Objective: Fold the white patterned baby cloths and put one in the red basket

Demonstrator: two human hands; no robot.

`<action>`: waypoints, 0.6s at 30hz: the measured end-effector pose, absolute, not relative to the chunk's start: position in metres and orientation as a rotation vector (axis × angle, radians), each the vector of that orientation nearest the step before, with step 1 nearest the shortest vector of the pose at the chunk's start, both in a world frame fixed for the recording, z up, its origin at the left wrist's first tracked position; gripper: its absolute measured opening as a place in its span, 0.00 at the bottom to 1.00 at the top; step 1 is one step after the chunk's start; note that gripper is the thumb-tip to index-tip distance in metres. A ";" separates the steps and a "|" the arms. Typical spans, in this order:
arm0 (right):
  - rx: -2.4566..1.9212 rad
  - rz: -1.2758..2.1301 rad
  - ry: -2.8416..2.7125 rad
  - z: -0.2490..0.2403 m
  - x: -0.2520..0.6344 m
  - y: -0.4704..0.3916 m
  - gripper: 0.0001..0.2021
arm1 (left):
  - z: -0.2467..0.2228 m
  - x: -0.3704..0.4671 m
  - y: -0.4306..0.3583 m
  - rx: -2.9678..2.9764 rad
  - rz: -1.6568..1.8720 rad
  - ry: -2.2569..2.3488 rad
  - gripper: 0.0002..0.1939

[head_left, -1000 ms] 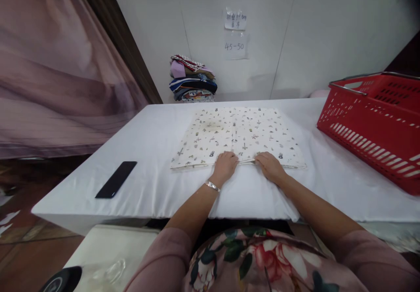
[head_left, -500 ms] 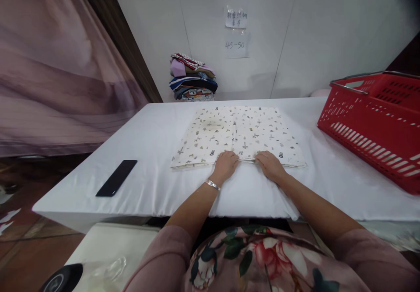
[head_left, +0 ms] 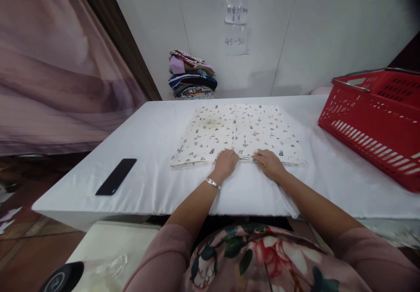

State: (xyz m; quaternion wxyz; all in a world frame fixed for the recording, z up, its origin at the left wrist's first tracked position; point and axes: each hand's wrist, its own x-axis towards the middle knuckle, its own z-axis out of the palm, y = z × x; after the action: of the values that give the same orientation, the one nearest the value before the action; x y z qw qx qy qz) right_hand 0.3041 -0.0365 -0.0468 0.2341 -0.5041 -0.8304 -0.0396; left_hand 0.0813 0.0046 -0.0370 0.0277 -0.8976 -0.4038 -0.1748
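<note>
A white cloth (head_left: 243, 130) with small printed figures lies folded flat on the white-covered table (head_left: 157, 130). At its near edge, left of the middle, my left hand (head_left: 226, 164) grips the layers with bent fingers, a silver bracelet on its wrist. My right hand (head_left: 268, 163) pinches the same edge a little further right. Between the two hands a short stretch of the layered edge shows. The fingertips are partly hidden under and behind the hands.
A black phone (head_left: 116, 177) lies on the table at the left. The red basket (head_left: 377, 121) stands at the right. Folded clothes (head_left: 192, 77) are piled beyond the far edge, by the wall with paper signs (head_left: 235, 41). A pink curtain (head_left: 59, 73) hangs at the left.
The right hand's fingers have shifted slightly left along the cloth's near edge, and the gap in the layers between the hands looks flatter. The camera view has shifted slightly.
</note>
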 end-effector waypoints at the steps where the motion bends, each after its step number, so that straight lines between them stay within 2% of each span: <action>1: -1.386 -0.101 -2.283 -0.046 0.304 -0.037 0.15 | -0.037 0.081 0.004 -2.776 -0.535 -1.240 0.11; 10: -1.383 -0.031 -2.330 -0.041 0.305 -0.041 0.13 | -0.037 0.073 0.004 -2.882 -0.596 -1.197 0.11; 18: -1.424 -0.029 -2.263 -0.046 0.305 -0.040 0.16 | -0.035 0.077 0.004 -2.853 -0.573 -1.259 0.12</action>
State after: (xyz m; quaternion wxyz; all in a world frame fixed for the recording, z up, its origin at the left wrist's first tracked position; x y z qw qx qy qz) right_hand 0.3046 -0.0397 -0.0458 0.2319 -0.5180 -0.8233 -0.0104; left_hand 0.0770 0.0041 -0.0350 -0.0143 -0.8997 -0.3970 -0.1806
